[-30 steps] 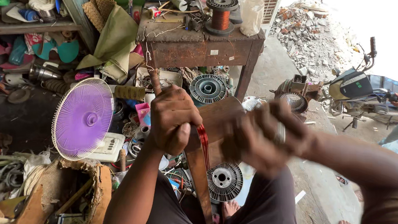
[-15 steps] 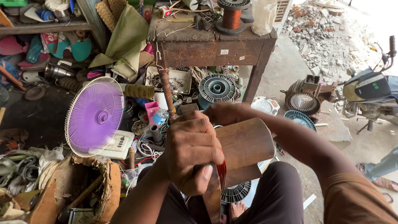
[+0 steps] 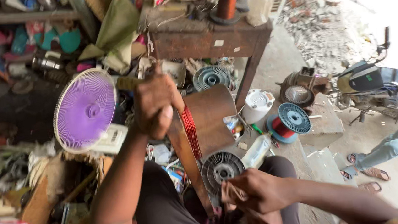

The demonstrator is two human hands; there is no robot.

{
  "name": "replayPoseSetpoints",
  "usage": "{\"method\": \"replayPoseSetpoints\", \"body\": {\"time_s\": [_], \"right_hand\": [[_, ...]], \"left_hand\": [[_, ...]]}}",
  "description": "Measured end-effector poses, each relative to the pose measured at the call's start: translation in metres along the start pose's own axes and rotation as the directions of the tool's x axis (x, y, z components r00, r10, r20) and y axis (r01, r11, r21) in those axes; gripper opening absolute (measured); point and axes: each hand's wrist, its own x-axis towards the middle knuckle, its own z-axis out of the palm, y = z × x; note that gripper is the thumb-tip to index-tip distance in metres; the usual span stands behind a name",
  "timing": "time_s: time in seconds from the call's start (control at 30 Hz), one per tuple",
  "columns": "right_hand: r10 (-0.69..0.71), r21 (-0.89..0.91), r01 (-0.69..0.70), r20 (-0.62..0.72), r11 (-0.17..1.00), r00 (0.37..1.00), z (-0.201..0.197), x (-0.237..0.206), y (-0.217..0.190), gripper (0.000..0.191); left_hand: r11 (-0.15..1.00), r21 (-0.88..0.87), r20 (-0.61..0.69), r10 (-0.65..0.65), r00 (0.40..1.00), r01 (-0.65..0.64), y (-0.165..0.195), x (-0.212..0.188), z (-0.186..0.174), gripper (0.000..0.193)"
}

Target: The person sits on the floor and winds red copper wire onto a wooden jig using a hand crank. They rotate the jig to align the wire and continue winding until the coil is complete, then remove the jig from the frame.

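My left hand (image 3: pixel 154 105) is shut around the wooden handle at the top of a narrow wooden winding board (image 3: pixel 187 162) that stands upright in front of my lap. A band of red copper wire (image 3: pixel 191 133) is wound around the board. Fixed beside the wire is a brown drum (image 3: pixel 211 118). My right hand (image 3: pixel 256 194) is low over my lap, its fingers pinched on a thin brown strand or strip that is too blurred to name. A round metal motor core (image 3: pixel 221 170) lies just above that hand.
A purple fan guard (image 3: pixel 83 110) stands at the left. Behind is a wooden table (image 3: pixel 207 39) with a copper wire spool (image 3: pixel 225 4). A blue reel (image 3: pixel 290 120), a white bottle (image 3: pixel 256 152), a scooter (image 3: pixel 364 79) and another person's legs (image 3: pixel 394 145) are at the right.
My right hand has dropped from behind the brown drum down to my lap. My left hand stays on the handle and has risen. The view has shifted right.
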Motion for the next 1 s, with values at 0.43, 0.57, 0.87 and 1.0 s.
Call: {"method": "replayPoseSetpoints", "body": {"time_s": [0.43, 0.57, 0.87, 1.0], "right_hand": [[-0.418, -0.975, -0.156, -0.077, -0.158, 0.905, -0.128, 0.138, -0.016, 0.04], [-0.462, -0.949, -0.312, -0.262, -0.035, 0.847, -0.16, 0.214, 0.087, 0.035], [0.375, -0.772, -0.435, -0.274, 0.463, 0.886, 0.027, 0.228, 0.329, 0.03], [0.618, -0.581, -0.563, -0.126, 0.588, 0.776, 0.121, 0.182, 0.396, 0.024]], "left_hand": [[0.996, 0.022, 0.059, 0.086, 0.995, -0.088, -0.014, -0.057, -0.001, 0.017], [0.991, 0.0, 0.102, 0.133, 0.986, -0.133, -0.017, -0.118, -0.015, 0.017], [0.999, -0.009, 0.129, 0.046, 0.991, -0.045, -0.011, -0.191, -0.062, 0.022], [0.999, 0.039, 0.147, 0.013, 0.989, -0.019, -0.048, -0.21, -0.081, 0.026]]}}
